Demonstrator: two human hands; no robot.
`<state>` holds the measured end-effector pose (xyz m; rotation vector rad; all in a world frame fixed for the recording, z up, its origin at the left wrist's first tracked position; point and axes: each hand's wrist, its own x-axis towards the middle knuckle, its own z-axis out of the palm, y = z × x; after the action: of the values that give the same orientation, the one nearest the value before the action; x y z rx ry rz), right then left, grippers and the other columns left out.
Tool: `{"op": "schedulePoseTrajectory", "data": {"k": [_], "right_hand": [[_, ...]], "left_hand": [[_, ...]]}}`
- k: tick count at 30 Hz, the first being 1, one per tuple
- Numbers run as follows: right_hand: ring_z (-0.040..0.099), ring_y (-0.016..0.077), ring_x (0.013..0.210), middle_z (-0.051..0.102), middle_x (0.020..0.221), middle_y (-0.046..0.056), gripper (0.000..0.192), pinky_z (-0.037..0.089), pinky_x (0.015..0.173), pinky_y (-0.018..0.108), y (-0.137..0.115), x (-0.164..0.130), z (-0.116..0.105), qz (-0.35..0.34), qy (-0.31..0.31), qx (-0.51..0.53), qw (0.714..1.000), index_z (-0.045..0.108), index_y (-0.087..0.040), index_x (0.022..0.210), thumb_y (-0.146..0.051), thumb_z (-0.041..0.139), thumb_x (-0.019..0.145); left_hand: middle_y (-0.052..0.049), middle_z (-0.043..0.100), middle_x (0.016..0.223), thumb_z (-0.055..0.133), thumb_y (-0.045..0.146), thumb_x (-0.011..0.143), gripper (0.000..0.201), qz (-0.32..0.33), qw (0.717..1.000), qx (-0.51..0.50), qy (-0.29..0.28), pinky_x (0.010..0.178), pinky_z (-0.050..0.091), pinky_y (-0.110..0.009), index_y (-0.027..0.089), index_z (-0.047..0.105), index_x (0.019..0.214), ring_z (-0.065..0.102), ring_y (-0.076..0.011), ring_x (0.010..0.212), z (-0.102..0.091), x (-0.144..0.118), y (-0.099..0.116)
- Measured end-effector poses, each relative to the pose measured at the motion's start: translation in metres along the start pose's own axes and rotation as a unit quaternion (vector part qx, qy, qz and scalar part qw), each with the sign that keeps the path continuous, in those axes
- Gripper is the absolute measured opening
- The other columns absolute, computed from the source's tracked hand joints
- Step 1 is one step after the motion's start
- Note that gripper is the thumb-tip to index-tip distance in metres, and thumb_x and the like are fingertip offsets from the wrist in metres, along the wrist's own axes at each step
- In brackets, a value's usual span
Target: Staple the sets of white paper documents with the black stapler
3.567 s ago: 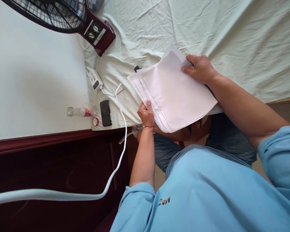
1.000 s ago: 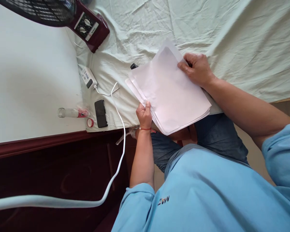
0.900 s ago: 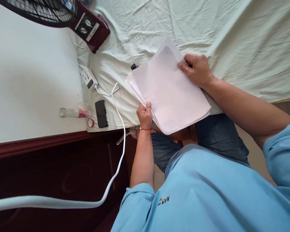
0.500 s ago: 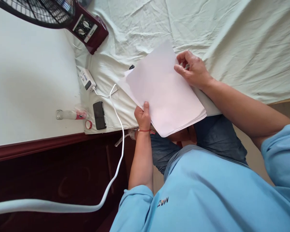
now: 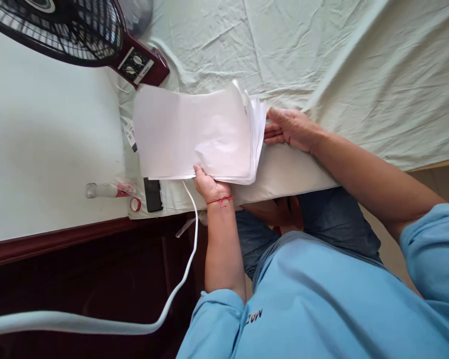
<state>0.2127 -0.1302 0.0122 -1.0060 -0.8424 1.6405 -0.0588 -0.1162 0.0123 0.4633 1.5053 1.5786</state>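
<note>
Change since earlier frame: stack of paper (image 5: 194,134) has swung from a slant over the person's lap to lie level, further left, over the sheet's edge; right hand has let go of it.
Head view, left hand (image 5: 208,183): grasping the stack at its near edge, thumb under, fingers hidden behind the sheets.
Head view, right hand (image 5: 287,129): released, fingers flat and extended, tips just beside the stack's fanned right edge; contact cannot be told.
Head view, stack position: held above the bed sheet (image 5: 322,60), covering most of the charger (image 5: 130,136), near the fan (image 5: 75,30).
Head view, surroundings: phone (image 5: 153,194), bottle (image 5: 107,189), white cable (image 5: 187,239) below the stack.
Risk: one-handed edge grip on loose, fanned sheets; my judgement is they could slide apart or droop.
</note>
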Motion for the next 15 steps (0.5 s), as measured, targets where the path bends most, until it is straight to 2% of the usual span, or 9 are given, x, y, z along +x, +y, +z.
{"op": "schedulePoseTrajectory", "data": {"k": [2,5,9,12,15], "right_hand": [[0.083,0.0287,0.098,0.082,0.094,0.009,0.067,0.072,0.084,0.038,0.001,-0.004,0.002,0.020,-0.016,-0.006,1.000,0.074,-0.026,0.097,-0.086,0.091,0.074],[0.083,0.0283,0.093,0.082,0.094,0.009,0.063,0.072,0.081,0.038,0.001,-0.008,0.006,0.041,-0.042,-0.014,0.998,0.076,-0.024,0.096,-0.079,0.096,0.073],[0.082,0.0322,0.116,0.084,0.111,0.008,0.061,0.071,0.100,0.045,0.005,-0.008,0.011,-0.025,-0.041,0.032,0.998,0.077,-0.025,0.103,-0.064,0.105,0.066],[0.080,0.0334,0.118,0.086,0.110,0.007,0.054,0.069,0.107,0.050,0.007,-0.004,0.009,-0.056,0.028,0.038,0.997,0.077,-0.026,0.102,-0.048,0.108,0.064],[0.081,0.0313,0.109,0.086,0.104,0.005,0.040,0.070,0.101,0.049,0.000,-0.003,-0.001,-0.068,0.087,0.003,0.994,0.078,-0.026,0.095,-0.037,0.106,0.069]], "left_hand": [[-0.017,0.079,0.146,0.040,0.036,0.118,0.052,-0.052,0.998,-0.038,0.003,0.122,0.060,-0.032,0.008,0.060,0.158,0.075,-0.0196,0.140,0.012,-0.011,0.002],[-0.015,0.079,0.147,0.042,0.031,0.118,0.050,-0.071,0.995,-0.067,0.033,0.121,0.061,-0.031,0.011,0.056,0.162,0.076,-0.0183,0.139,0.026,-0.030,-0.001],[-0.013,0.079,0.146,0.052,0.030,0.116,0.044,-0.060,0.996,-0.067,0.021,0.115,0.064,-0.030,0.017,0.060,0.157,0.077,-0.0179,0.137,0.036,-0.050,-0.014],[-0.010,0.083,0.137,0.061,0.024,0.110,0.032,-0.070,0.995,-0.062,-0.027,0.113,0.064,-0.029,0.020,0.069,0.141,0.079,-0.0178,0.133,0.030,-0.052,-0.021],[-0.006,0.086,0.121,0.066,0.024,0.106,0.015,-0.054,0.995,-0.041,-0.070,0.110,0.063,-0.028,0.023,0.074,0.118,0.080,-0.0162,0.124,0.009,-0.034,-0.018]]}}
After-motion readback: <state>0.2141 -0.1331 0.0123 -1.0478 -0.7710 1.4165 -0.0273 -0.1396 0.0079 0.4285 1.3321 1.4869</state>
